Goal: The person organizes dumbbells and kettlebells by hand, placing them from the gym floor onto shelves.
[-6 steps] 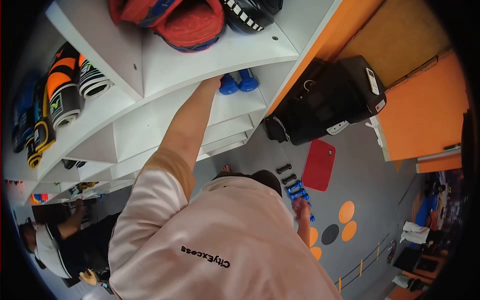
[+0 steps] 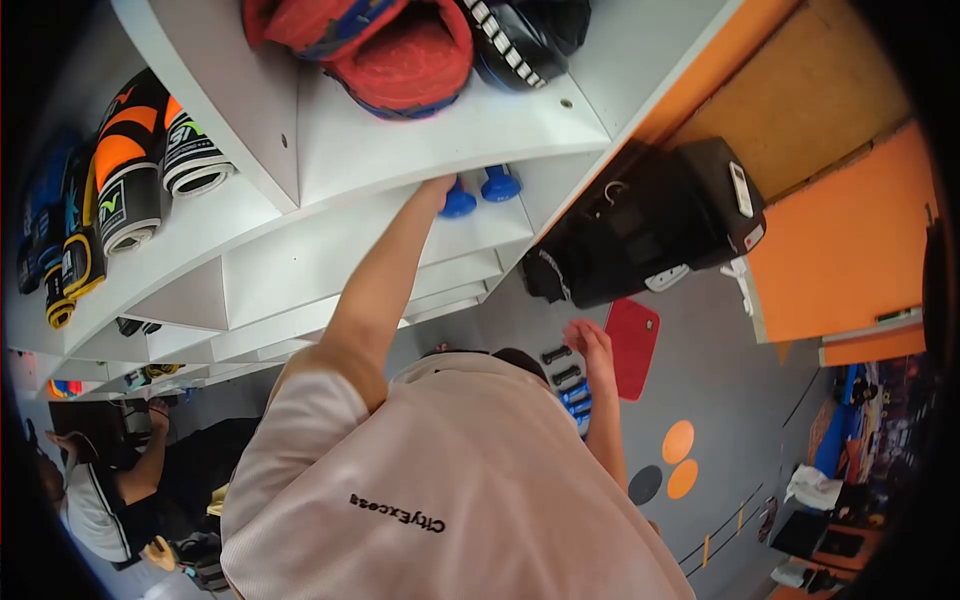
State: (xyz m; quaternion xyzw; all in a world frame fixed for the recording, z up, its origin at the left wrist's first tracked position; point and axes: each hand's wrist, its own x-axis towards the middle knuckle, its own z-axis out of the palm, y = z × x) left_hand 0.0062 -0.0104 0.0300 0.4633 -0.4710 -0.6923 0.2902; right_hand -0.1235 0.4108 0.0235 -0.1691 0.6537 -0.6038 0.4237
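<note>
My left hand (image 2: 437, 190) reaches into a white shelf compartment, closed on a blue dumbbell (image 2: 458, 203). The shelf above partly hides the fingers and the dumbbell's handle. A second blue dumbbell (image 2: 500, 186) stands just right of it, with a gap between them. My right hand (image 2: 592, 345) is raised above the floor with its fingers apart and nothing in it. Below that hand a row of dumbbells lies on the grey floor: black dumbbells (image 2: 556, 355) and several blue dumbbells (image 2: 576, 397).
Red padded gear (image 2: 415, 70) and black gear (image 2: 520, 45) fill the upper compartment; rolled pads (image 2: 130, 190) lie at left. A large black case-like object (image 2: 650, 220) stands right of the shelf, near a red mat (image 2: 630, 350). Another person (image 2: 100, 500) is at lower left.
The dumbbell at my left hand now stands farther from the one beside it. My right hand has risen from over the blue dumbbells on the floor toward the red mat. The view has shifted slightly.
</note>
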